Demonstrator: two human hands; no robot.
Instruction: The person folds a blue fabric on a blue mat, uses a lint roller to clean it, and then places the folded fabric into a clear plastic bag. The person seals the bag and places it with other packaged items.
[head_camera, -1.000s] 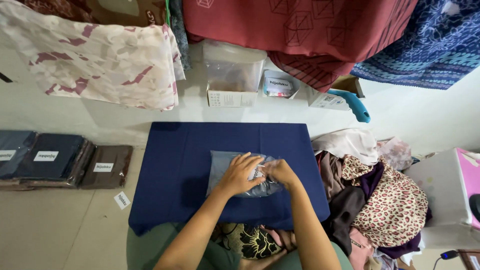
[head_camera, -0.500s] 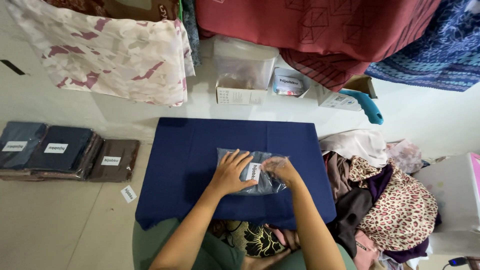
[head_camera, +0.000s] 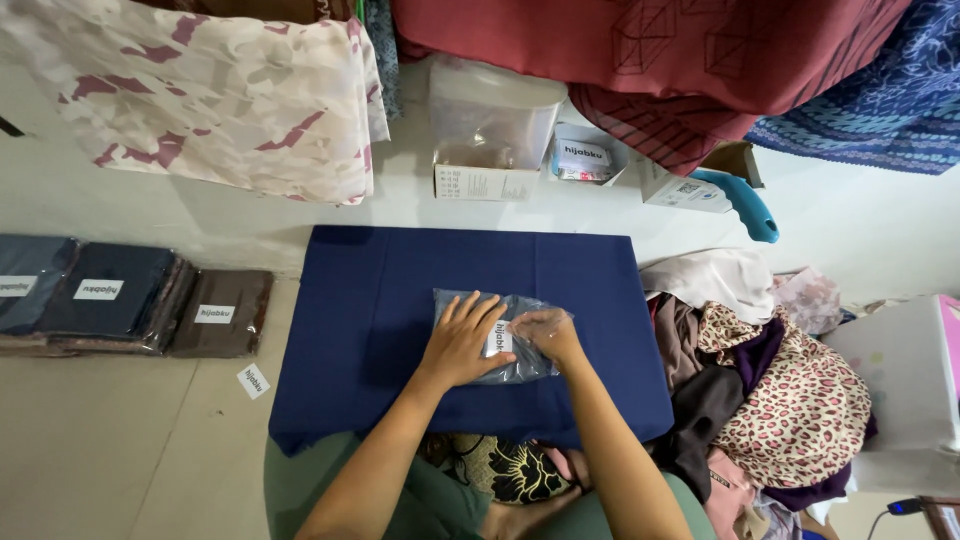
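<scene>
Left hand (head_camera: 463, 342) lay flat, fingers spread, pressing down on a clear plastic packet (head_camera: 492, 338) with a dark folded cloth inside, while the right hand (head_camera: 546, 332) rested at the packet's right end, fingers curled together on the plastic, seemingly pinching its flap. The packet sat near the middle of a navy cloth (head_camera: 400, 300) spread over the floor (head_camera: 120, 450), a small white label showing between the two hands. To my eye the step was smoothing and closing the bag; the next move would call for keeping the left palm steady so the slippery plastic would not slide while the flap was folded. Off the navy cloth's left edge lay a row of packed dark bundles (head_camera: 110, 298), with a loose label (head_camera: 252, 381) beside them. Past the far edge stood a clear plastic tub (head_camera: 492, 120) on a small box. A heap of patterned fabrics (head_camera: 770, 390) crowded the right edge, close to the right elbow.
</scene>
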